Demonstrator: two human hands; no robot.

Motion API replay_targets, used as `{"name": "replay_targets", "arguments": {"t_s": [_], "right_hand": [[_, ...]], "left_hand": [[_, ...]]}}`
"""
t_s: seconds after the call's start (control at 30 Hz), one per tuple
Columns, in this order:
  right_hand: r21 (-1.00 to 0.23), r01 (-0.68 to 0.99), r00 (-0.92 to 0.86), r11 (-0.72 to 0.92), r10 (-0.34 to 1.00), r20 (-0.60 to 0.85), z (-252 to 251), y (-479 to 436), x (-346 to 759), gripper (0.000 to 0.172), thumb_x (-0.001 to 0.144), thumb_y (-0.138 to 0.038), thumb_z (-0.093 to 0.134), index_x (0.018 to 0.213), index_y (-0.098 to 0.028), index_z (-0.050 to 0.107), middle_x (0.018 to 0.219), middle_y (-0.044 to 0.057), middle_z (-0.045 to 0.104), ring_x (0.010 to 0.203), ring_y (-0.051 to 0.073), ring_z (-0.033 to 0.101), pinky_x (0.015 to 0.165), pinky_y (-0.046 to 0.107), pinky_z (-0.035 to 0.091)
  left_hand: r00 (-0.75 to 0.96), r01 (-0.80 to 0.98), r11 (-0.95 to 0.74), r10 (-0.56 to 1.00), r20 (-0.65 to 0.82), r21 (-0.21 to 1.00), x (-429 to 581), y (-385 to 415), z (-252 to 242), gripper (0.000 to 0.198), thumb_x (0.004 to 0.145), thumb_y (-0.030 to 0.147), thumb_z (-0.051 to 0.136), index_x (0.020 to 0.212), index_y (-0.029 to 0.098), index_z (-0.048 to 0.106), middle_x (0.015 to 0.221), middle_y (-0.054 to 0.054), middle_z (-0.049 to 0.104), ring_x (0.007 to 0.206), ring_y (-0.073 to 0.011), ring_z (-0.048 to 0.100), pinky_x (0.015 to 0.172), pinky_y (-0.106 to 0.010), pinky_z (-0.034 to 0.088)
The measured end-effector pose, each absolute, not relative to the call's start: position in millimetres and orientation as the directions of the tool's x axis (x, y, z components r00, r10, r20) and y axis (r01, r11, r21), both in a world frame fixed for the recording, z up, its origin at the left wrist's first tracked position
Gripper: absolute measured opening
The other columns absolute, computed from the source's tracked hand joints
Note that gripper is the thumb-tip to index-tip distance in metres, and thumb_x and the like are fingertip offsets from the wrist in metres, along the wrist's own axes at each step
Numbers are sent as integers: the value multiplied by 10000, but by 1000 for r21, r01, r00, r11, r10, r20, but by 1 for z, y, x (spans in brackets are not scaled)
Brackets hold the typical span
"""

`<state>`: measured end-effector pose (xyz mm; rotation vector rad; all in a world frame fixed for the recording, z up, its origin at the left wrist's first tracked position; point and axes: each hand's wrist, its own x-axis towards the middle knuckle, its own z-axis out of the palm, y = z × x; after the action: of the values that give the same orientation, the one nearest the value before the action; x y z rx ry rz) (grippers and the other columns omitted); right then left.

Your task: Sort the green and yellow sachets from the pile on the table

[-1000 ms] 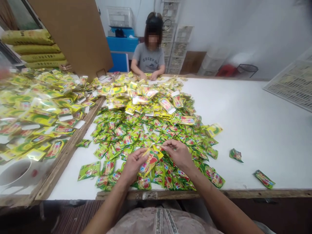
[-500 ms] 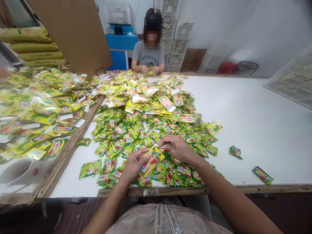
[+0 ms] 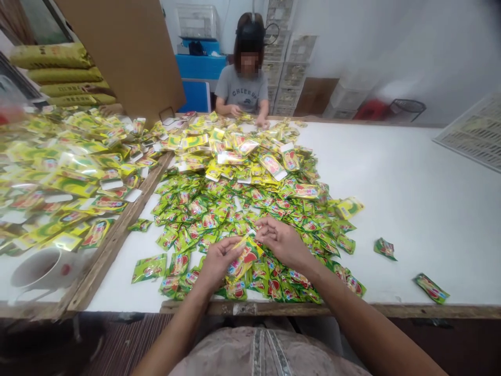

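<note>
My left hand [image 3: 221,261] is closed on a yellow packet [image 3: 245,258] with a red melon print, held over the near part of the pile. At the packet's upper end is my right hand [image 3: 276,240], its fingers curled and pressed together by the white edge; what they pinch, if anything, is too small to make out. Beneath and around both hands lie many small green sachets [image 3: 209,222]. Farther back, flat yellow packets [image 3: 235,156] with white ends rest on top of the heap.
Across the white table [image 3: 391,183] sits a person in a grey shirt [image 3: 242,91], hands at the far packets. A wooden strip [image 3: 129,219] divides off more yellow packets and a white cup [image 3: 43,271] at left. Two loose sachets lie right; a white crate [image 3: 473,130] stands beyond.
The view has shifted slightly, moving the table contents rightward. The yellow packet sits more upright in my left hand. The other person's hands have moved apart, one lowered to the table.
</note>
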<state>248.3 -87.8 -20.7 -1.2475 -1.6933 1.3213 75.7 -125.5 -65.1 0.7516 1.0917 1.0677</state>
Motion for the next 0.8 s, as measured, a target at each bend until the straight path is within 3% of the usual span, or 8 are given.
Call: {"name": "replay_targets", "arguments": {"t_s": [0.23,0.37,0.5,0.6,0.7,0.8], "right_hand": [[-908,401,-353,122,935,-30,-33,-99,243,234,743,-157,512,968,-192,566,598,-41,573,547,113,499,558,226,373],[-962,274,-383,19,919,-91,-27,-106,239,362,800,-222,507,1158,-196,469,572,-69,497,502,91,424,507,206,327],[-959,283,-402,7,909,-112,-28,-110,234,584,663,-203,694,1197,-255,464,545,-105,364,482,69,329,449,183,238],[-954,300,-391,-6,911,-129,-33,-109,230,575,643,-167,704,1170,-270,499,519,-111,278,458,64,259,423,186,194],[-968,251,-336,-7,937,-94,-38,-105,226,552,678,-130,648,1186,-259,474,510,-115,289,449,67,285,438,184,247],[-970,227,-304,86,953,13,-39,-94,222,485,706,-125,612,1160,-236,486,576,-91,446,518,85,431,525,204,374]], "left_hand": [[137,-305,342,939,-314,889,80,-129,-69,342,600,366,760,846,137,695,693,-34,694,621,-139,608,605,-232,461],[131,-327,335,942,-309,884,78,-127,-69,333,616,356,750,871,150,691,697,-35,699,632,-147,619,617,-241,474],[93,-262,275,961,-260,925,76,-121,-63,316,605,366,751,822,143,694,706,-36,696,622,-142,609,595,-223,467],[79,-231,273,962,-261,934,76,-120,-56,374,642,406,714,913,150,678,767,-48,702,672,-162,623,626,-240,476],[154,-109,250,960,-232,962,75,-120,-48,455,663,397,699,1058,178,640,950,-68,698,850,-202,629,756,-278,473],[246,121,226,937,-250,967,60,-113,-42,399,647,396,703,968,159,682,933,-69,703,829,-222,628,729,-284,471]]}}
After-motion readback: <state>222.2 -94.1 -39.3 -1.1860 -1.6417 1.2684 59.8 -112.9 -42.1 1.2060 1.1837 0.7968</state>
